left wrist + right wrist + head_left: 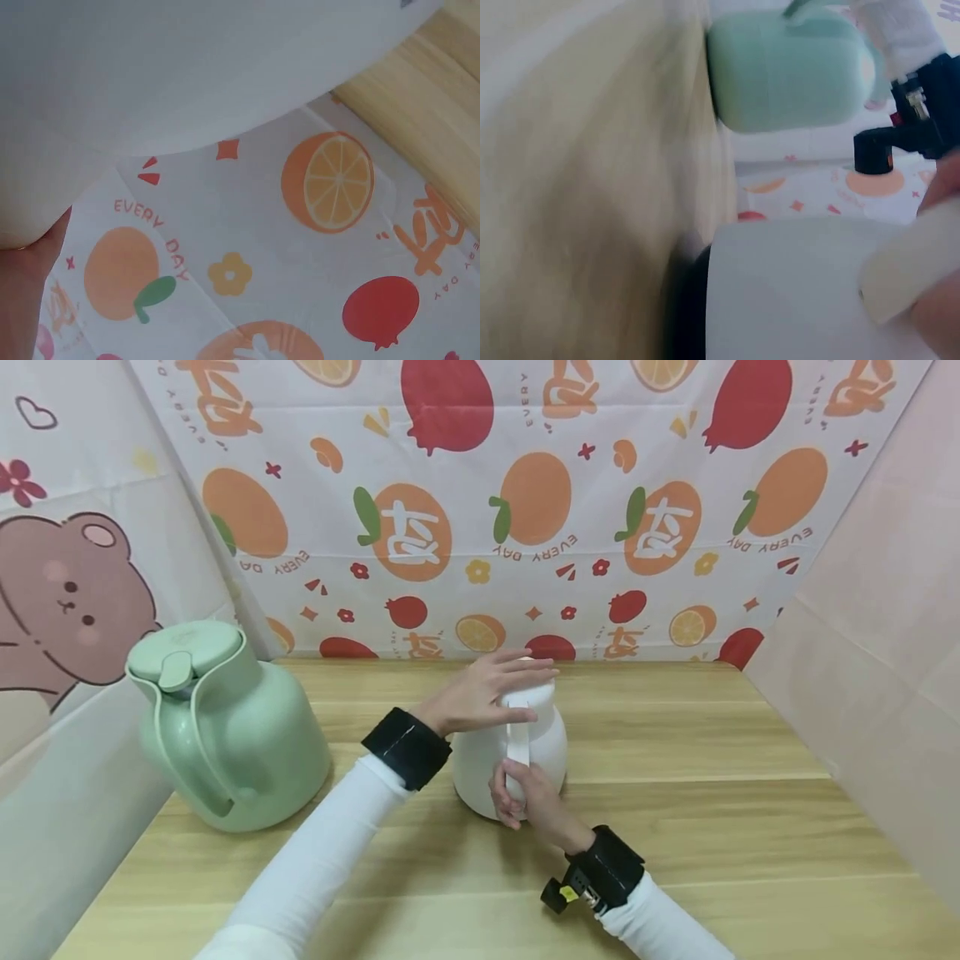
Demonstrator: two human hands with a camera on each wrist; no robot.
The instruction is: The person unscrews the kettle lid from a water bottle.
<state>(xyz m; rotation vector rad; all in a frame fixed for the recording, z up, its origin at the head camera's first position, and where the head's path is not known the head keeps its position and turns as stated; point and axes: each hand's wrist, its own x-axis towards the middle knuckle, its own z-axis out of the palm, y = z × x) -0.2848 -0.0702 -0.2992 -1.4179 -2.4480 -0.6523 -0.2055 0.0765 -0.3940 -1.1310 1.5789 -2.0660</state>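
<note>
A white jug point(474, 764) stands upright on the wooden table, its handle point(517, 745) facing me. Over its top lies my left hand point(491, 695), fingers straight and thumb apart, near the lid. Whether the palm presses the lid, I cannot tell. My right hand point(536, 797) grips the lower part of the handle. In the left wrist view the white jug point(195, 67) fills the upper part, with a bit of the left hand point(30, 281) at the edge. The right wrist view shows the jug's body point(780, 289) and dark base point(686, 300).
To the left stands a larger light green jug point(273, 743) with a lid and handle. Behind the wooden table point(675, 827) hangs a fruit-print cloth point(480, 593). A bear-print cloth point(75, 602) covers the left side, and a pale wall point(862, 635) borders the right.
</note>
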